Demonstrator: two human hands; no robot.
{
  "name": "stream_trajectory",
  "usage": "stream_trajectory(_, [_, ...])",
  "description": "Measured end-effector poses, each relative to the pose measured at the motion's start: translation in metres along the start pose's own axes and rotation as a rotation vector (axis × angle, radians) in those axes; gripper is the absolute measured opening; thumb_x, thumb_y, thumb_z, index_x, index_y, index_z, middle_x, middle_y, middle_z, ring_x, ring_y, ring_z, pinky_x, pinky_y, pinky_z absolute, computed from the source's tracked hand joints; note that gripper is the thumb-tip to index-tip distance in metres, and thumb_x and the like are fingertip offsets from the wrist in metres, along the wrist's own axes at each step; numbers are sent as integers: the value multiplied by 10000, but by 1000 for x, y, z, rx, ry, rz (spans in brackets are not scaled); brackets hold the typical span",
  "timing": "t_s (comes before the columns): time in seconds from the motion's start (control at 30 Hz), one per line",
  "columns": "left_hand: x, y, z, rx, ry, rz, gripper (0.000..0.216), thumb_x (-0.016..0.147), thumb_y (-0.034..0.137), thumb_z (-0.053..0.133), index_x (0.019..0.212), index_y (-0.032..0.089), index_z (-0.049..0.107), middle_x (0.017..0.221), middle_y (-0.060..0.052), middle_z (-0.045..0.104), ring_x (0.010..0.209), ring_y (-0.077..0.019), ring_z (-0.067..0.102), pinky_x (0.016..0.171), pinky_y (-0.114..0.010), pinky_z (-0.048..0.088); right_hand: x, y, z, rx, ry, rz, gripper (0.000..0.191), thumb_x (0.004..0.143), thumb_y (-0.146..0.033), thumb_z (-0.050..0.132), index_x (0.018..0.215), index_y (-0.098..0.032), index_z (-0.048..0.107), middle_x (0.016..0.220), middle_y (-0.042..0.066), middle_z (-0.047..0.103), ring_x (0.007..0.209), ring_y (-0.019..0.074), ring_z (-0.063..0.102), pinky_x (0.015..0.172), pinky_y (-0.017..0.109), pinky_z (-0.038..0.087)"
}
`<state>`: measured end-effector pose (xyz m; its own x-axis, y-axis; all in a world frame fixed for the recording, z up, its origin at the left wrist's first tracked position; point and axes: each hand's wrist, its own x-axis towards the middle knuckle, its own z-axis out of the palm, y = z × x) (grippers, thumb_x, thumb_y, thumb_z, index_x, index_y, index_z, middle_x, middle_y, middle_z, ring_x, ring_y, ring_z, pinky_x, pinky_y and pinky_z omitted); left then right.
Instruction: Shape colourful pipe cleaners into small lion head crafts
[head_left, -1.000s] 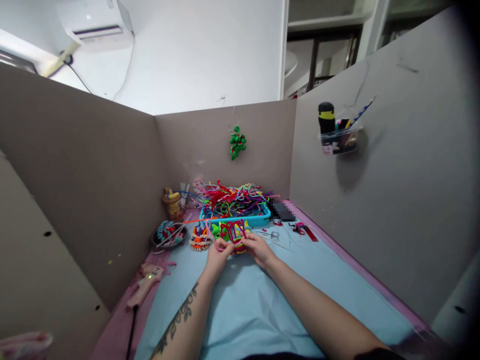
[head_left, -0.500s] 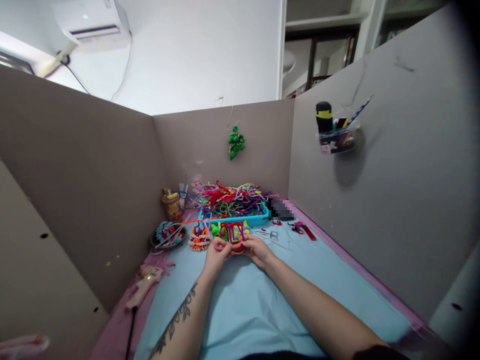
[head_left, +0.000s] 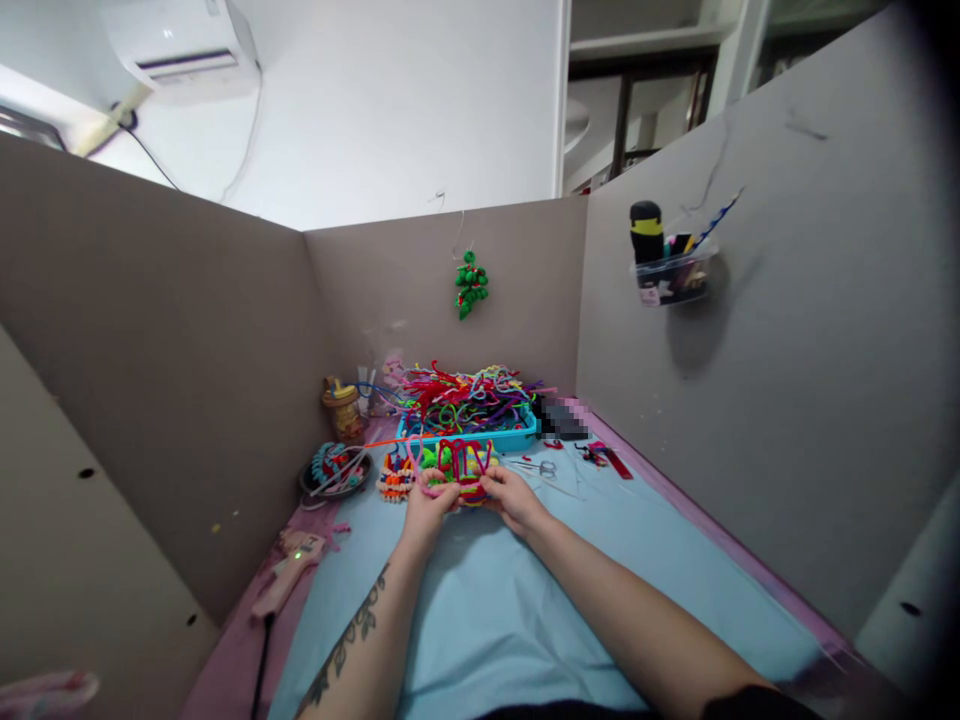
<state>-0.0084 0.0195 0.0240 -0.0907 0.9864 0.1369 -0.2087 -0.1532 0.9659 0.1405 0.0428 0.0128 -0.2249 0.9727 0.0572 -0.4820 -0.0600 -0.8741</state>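
Note:
Low over the blue cloth, both hands hold a small woven pipe-cleaner basket (head_left: 472,491) with red, yellow and green bands and magenta strands standing up from it. My left hand (head_left: 429,510) is closed at its left side, thumb and fingers pinching the edge. A pink pipe cleaner (head_left: 414,458) loops up by the left fingers. My right hand (head_left: 516,500) grips the right side between thumb and fingers. Just left of my left hand sits an orange and cream woven piece (head_left: 394,478). Behind the basket, green and yellow fuzzy pieces are partly hidden.
A blue tray (head_left: 510,440) heaped with colourful pipe cleaners stands at the back. Scissors (head_left: 546,468) lie to the right, a dark bowl (head_left: 360,475) to the left. A pink glue gun (head_left: 289,580) rests at the left edge. Grey panels (head_left: 450,340) enclose the desk.
The basket has tilted and shifted slightly, with its magenta strands leaning more to the sides. My left hand has moved a little left; the right hand still grips the same side.

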Motion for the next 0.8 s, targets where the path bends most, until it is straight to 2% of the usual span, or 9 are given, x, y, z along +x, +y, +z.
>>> stream_trajectory(0.13, [2,0,0,59,21,42,443,572,330,726,836,193,398,516,61,598,480,-127,609,514,-221,461,0,2,0,-105,12,-51,329,570,-426,723,667,-201,505,772,18,610,760,214,605,720,397,492])
stream_trajectory(0.23, [1,0,2,129,58,95,393,602,338,703,810,190,404,486,59,586,467,-133,607,495,-212,443,-2,1,-1,-359,129,-250,302,623,-377,677,852,-223,554,1021,65,588,1029,261,539,812,403,457])
stream_trajectory(0.33, [0,-3,6,132,32,105,389,616,364,697,795,194,397,492,46,597,487,-144,619,499,-213,438,-4,1,0,-643,187,-441,256,644,-291,658,887,-224,612,1270,87,450,1243,262,365,973,401,342])
stream_trajectory(0.4, [-2,-6,9,99,-18,91,401,621,389,698,798,195,395,523,32,615,525,-152,633,535,-231,459,-4,2,1,-736,157,-477,172,663,-258,644,829,-216,654,1279,90,445,1251,248,359,1022,375,286])
stream_trajectory(0.5, [-4,-8,12,55,-80,73,417,620,402,709,811,193,402,582,16,638,569,-146,640,597,-255,485,-1,4,1,-745,109,-466,72,680,-257,639,710,-202,676,1185,95,520,1184,236,436,1003,347,311])
stream_trajectory(0.63, [-6,-8,12,12,-112,27,460,571,419,746,804,186,424,644,-3,652,611,-150,652,646,-275,504,1,6,0,-731,136,-506,80,675,-273,654,655,-202,686,1120,83,566,1094,227,504,975,346,343])
stream_trajectory(0.8, [-7,-7,10,-70,-128,-64,468,562,423,759,835,180,468,769,-34,678,714,-163,673,728,-297,512,-1,5,-3,-860,189,-637,100,714,-222,603,689,-223,700,1140,69,565,1108,234,479,966,386,342])
